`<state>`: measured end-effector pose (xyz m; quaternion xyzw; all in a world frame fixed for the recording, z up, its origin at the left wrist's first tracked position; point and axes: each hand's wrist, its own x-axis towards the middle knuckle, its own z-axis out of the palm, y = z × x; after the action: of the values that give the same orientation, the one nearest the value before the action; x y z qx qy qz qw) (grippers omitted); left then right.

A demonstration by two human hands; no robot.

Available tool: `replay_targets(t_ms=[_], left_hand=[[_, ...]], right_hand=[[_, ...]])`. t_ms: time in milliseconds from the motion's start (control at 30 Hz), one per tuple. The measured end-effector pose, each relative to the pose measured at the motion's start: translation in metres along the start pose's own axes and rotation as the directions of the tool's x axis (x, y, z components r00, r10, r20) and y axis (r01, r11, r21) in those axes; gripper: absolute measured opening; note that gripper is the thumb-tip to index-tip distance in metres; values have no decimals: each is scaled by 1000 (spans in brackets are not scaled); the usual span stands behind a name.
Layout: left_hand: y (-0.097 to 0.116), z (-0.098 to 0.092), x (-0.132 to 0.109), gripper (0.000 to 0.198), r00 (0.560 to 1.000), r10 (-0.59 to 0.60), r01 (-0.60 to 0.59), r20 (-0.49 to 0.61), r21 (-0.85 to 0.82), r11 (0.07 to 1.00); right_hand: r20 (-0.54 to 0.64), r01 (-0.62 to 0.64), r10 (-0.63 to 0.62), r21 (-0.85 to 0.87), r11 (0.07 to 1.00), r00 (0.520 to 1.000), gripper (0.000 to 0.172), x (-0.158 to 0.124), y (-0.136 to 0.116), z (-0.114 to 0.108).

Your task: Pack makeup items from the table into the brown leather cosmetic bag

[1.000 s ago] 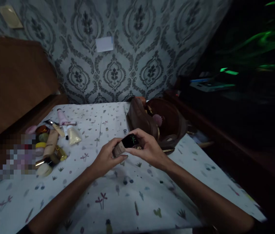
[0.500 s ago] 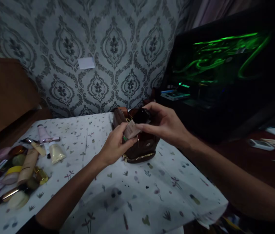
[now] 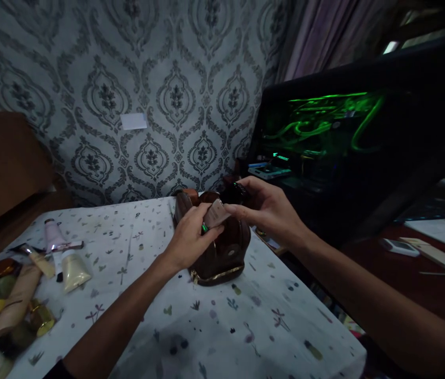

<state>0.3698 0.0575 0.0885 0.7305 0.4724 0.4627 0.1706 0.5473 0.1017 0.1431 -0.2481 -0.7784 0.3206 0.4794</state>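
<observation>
A brown cosmetic bag with a gold zipper stands on the patterned tablecloth, its top open. Over the bag, my left hand is closed on a small flat beige piece with faint print; a green glint shows beside its fingers. My right hand pinches a glossy black object, whose kind I cannot make out. The right thumb reaches to the edge of the beige piece. Both hands hide part of the bag's opening.
Makeup lies in a heap at the left, including a cream tube, a pink tube and a small yellow bottle. A dark computer case with green lights stands right of the table. Patterned wallpaper rises behind.
The view has turned slightly up and to the right, so the table and bag appear lower and farther left. Both hands stay over the bag with the same things in them.
</observation>
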Motion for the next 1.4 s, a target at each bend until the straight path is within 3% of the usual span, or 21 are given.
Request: replay_targets(t_ms=[233,433,600,767,967,1200,1400], left_hand=[[0,-1,-1,24,999,27,-26,25,-10,1000],[0,-9,2,31,998,14,-13,60,-12,1000],[4,-10,0,33,996,40,-37,75,-38,999],[4,-6,-1,32,997,44,-40,68,-52,998],[0,-5,2,36,994,81,-74,79,-85,994],[-1,-4,6,40,989,123,-124,80,7,992],[0,2,20,38,979,204,-205,14,122,971]], right_hand=[[-29,-51,52,54,997,998,41,-5,14,0],[47,-169,163,217,961,986,44,-6,16,5],[18,-217,221,297,930,975,47,-5,19,3],[29,-214,215,290,933,976,49,-8,23,2],[91,-197,177,320,927,980,36,-9,29,-2],[130,-221,191,294,930,973,38,-8,27,-7],[-14,-161,164,120,980,986,48,2,15,-9]])
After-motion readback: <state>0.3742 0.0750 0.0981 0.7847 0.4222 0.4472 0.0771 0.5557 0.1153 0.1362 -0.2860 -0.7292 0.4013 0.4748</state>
